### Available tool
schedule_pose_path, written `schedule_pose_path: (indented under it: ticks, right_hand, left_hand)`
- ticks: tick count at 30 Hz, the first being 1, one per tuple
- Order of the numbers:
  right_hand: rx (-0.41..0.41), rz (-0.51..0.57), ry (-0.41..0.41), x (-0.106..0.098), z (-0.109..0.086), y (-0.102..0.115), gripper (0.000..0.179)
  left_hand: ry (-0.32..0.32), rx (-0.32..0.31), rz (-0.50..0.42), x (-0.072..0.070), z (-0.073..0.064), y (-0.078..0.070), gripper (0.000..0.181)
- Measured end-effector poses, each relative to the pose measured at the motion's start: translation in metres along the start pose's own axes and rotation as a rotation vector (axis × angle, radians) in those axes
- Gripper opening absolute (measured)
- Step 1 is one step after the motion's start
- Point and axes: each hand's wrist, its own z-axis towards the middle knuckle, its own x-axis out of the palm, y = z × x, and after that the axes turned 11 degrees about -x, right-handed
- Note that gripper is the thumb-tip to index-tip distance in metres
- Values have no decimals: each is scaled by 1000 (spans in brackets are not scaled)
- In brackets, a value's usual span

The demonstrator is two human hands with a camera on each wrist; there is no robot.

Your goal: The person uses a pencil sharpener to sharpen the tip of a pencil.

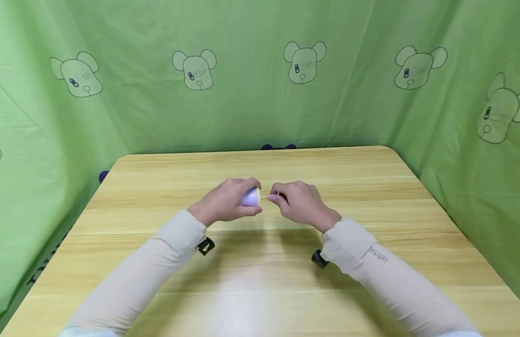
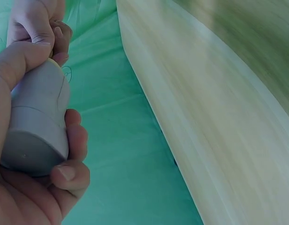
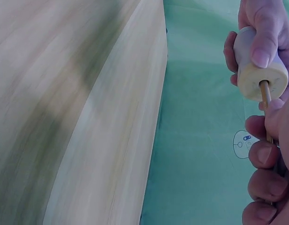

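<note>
My left hand (image 1: 227,201) grips a pale lavender pencil sharpener (image 1: 251,197), a rounded cylinder, with the fingers and thumb around its body. In the right wrist view its cream end face (image 3: 252,80) shows a round hole. A thin yellowish pencil (image 3: 265,94) has its end in that hole. The curled fingers and thumb of my right hand (image 1: 303,202) hold the pencil, and most of its length is hidden in the grasp. The sharpener's plain rounded base (image 2: 29,152) shows in the left wrist view. Both hands are close together above the middle of the table.
The light wood-grain table (image 1: 260,299) spreads beneath both forearms. Green curtains (image 1: 251,112) with bear-head prints hang behind the table and along its sides. Black wrist devices (image 1: 205,246) sit under both sleeves.
</note>
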Motion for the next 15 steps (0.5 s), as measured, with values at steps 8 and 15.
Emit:
schedule_pose_path:
  ticks: [8, 15]
  right_hand:
    - [63, 14, -34, -4, -7, -11, 16]
    - [77, 94, -43, 1, -12, -18, 17]
  left_hand:
    - [-6, -73, -33, -9, -3, 11, 42]
    - [8, -124, -102, -19, -4, 14, 47]
